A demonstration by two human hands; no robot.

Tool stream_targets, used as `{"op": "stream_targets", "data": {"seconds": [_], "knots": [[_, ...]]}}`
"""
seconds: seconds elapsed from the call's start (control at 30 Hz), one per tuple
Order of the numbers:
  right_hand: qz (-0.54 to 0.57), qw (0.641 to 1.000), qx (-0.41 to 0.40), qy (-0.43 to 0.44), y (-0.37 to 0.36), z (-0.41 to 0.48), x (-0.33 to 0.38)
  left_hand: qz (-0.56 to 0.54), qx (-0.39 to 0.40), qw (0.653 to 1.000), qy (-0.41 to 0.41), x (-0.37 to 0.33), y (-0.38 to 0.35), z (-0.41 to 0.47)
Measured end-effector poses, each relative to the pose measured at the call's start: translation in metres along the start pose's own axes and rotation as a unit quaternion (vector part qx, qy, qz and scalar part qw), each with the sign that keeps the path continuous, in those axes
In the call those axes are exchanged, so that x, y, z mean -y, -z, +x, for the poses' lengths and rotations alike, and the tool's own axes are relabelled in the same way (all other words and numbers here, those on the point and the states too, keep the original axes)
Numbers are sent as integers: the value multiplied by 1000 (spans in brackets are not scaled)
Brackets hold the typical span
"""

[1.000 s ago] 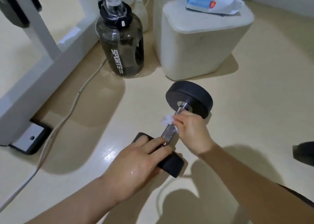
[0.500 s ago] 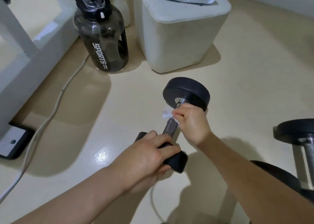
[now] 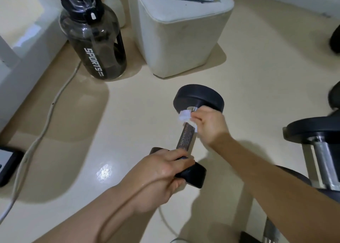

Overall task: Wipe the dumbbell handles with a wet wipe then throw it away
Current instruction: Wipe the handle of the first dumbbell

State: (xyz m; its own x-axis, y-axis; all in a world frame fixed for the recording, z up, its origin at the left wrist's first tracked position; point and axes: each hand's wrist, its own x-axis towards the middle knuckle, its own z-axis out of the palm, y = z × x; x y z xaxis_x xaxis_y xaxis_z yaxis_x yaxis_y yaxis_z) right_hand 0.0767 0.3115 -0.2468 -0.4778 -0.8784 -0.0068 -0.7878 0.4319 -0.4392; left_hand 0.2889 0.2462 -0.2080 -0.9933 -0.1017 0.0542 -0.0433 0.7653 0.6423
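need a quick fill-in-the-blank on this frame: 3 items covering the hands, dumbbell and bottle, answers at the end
1. The right hand presses the ____ against the metal handle.
2. The left hand grips the near weight of the ____.
3. The dark water bottle on the floor bears the word ____.

Missing words: wet wipe; dumbbell; SPORTS

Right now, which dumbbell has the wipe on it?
The centre dumbbell: left hand grips its near head, right hand holds the wet wipe on its handle. The right-edge dumbbell is untouched.
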Motion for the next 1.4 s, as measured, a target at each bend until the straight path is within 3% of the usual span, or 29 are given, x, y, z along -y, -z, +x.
{"op": "stream_targets", "data": {"seconds": [0.13,0.27,0.43,0.53,0.7,0.8,0.97,1.07,1.2,1.23,1.3,1.33,1.4], "knots": [[65,992,23,104,-5,-42,13,-29,-18,998,48,8,-2,-3],[52,997,-32,-50,0,-14,-12,-25,-13,999,31,3,-14,0],[82,994,-2,65,0,-45,-4,-1,30,999,10,-3,-17,4],[73,992,-82,-66,6,-22,-15,-19,30,999,9,-6,-20,8],[35,992,-19,121,4,-44,-6,-10,45,999,-12,-11,-20,11],[11,998,-68,-14,9,-23,-14,5,58,998,-34,-13,-21,15],[27,994,-61,86,9,-50,-5,-52,38,998,5,12,-16,6],[51,991,-120,-16,7,-31,-18,-65,35,997,-7,10,-22,7],[-10,999,-17,46,5,-56,-15,-52,42,998,-18,-2,-27,11],[-30,996,-33,74,9,-49,-21,-55,39,998,-16,-4,-28,13],[-36,992,-116,45,14,-35,-31,-72,46,996,-12,-8,-30,17],[-18,993,-114,12,11,-39,-31,-85,53,995,-16,-9,-31,17],[-32,999,-34,1,8,-60,-23,-100,55,993,-29,-12,-31,17]]}}
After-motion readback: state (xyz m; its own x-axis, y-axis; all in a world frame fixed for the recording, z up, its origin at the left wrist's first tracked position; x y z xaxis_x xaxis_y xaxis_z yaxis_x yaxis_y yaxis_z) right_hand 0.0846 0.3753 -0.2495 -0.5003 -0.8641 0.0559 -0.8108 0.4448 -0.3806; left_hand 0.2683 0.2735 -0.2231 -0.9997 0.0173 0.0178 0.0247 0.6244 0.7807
